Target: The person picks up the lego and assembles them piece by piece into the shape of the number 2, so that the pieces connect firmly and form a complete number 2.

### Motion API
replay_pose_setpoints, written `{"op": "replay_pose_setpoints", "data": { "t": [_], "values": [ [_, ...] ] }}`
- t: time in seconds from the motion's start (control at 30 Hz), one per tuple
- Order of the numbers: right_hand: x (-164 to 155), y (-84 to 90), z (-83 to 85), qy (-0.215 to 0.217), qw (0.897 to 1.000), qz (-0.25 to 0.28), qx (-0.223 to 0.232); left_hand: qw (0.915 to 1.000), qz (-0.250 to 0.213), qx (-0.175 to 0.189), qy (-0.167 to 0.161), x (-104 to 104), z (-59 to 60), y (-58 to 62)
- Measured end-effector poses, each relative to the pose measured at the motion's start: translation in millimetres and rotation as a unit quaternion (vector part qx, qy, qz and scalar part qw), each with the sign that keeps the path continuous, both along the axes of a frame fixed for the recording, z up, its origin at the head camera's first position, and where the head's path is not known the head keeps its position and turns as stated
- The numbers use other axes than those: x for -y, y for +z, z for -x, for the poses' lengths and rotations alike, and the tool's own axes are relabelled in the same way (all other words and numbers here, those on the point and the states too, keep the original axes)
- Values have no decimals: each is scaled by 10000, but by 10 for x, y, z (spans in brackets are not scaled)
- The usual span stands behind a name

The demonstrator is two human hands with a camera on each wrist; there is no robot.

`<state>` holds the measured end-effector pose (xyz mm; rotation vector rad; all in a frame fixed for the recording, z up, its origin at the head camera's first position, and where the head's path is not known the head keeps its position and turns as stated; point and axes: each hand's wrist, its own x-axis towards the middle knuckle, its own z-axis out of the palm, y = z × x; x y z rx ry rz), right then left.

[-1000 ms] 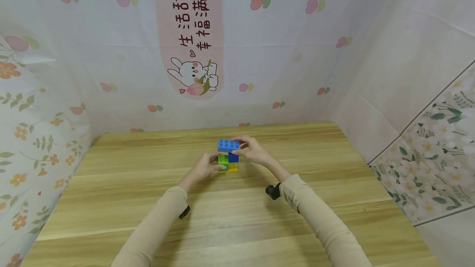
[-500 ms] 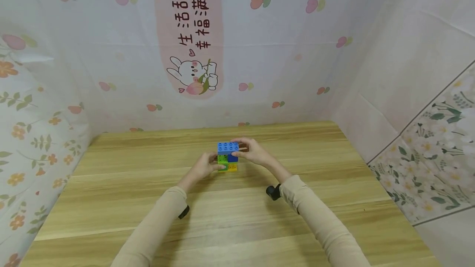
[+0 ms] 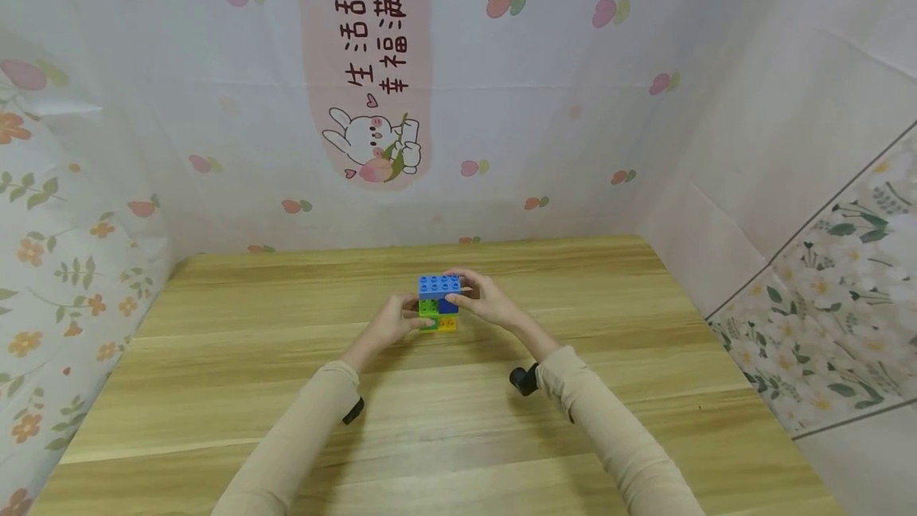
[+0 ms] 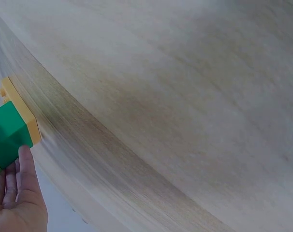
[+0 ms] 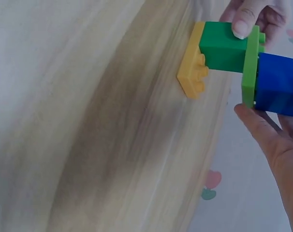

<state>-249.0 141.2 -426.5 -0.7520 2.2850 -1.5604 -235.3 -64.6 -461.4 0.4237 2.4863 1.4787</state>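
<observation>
A small stack of toy building bricks stands on the wooden table [image 3: 444, 412]. Its base is a yellow plate [image 5: 189, 70], bearing a green block [image 5: 224, 48] at one end. Above that come a lime plate [image 5: 249, 72] and a dark blue block [image 5: 279, 84]. On top in the head view is a long light blue brick [image 3: 439, 287] with studs facing up. My left hand [image 3: 390, 323] grips the green block low on the left, thumb in front. With thumb in front and fingers behind, my right hand [image 3: 490, 302] holds the light blue brick's right end.
A patterned curtain [image 3: 544, 102] hangs just behind the table's far edge, with more patterned cloth along both sides. Black wrist devices stick out at the left [image 3: 353, 411] and right [image 3: 524, 380] cuffs.
The light blue brick has come down from above onto the dark blue block, with my right hand around its end. My left hand has stayed on the green block.
</observation>
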Motion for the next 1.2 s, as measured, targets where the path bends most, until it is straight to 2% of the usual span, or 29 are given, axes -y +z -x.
{"op": "replay_pose_setpoints", "data": {
  "t": [0.3,0.6,0.67,0.9,1.2],
  "values": [
    [6,-23,-42,-137,9997,123,-137,9999,71,-58,77,0,-4,0],
    [66,261,-175,-344,9992,-128,-145,9994,166,85,281,-12,-22,29],
    [66,261,-173,-359,9991,-164,-135,9995,181,44,267,-12,-23,29],
    [51,63,-34,-453,9986,-198,-189,9995,223,-85,199,4,-14,6],
    [45,46,-28,-590,9974,-410,-79,9997,182,-52,122,16,-29,-21]
  ]
}}
